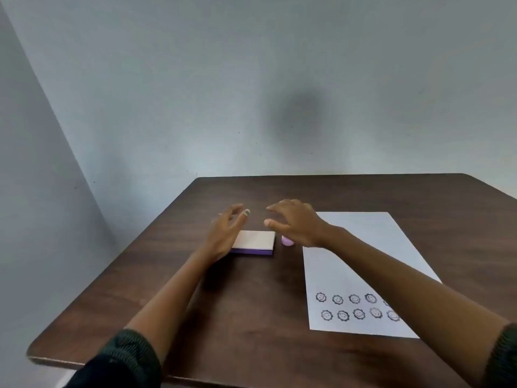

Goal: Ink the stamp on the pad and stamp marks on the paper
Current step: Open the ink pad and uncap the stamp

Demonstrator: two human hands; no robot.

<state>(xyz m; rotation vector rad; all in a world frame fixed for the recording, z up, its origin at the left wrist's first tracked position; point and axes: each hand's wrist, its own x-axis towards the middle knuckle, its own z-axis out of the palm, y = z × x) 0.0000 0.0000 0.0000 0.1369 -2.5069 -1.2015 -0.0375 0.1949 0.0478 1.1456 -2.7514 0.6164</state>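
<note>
A closed ink pad (256,242) with a pale lid and purple base lies on the dark wooden table (251,303). Just right of it stands a small pink stamp (287,241), partly hidden under my right hand (296,224). That hand hovers above the stamp with fingers spread, holding nothing. My left hand (225,233) hangs open over the pad's left end, fingers apart. A white paper (363,247) lies to the right, with two rows of round smiling-face marks (355,306) near its front edge; my right forearm covers part of them.
The table stands in a corner against grey walls (251,93). Its left edge (112,261) runs diagonally and its front edge lies near my dark sleeves (126,359).
</note>
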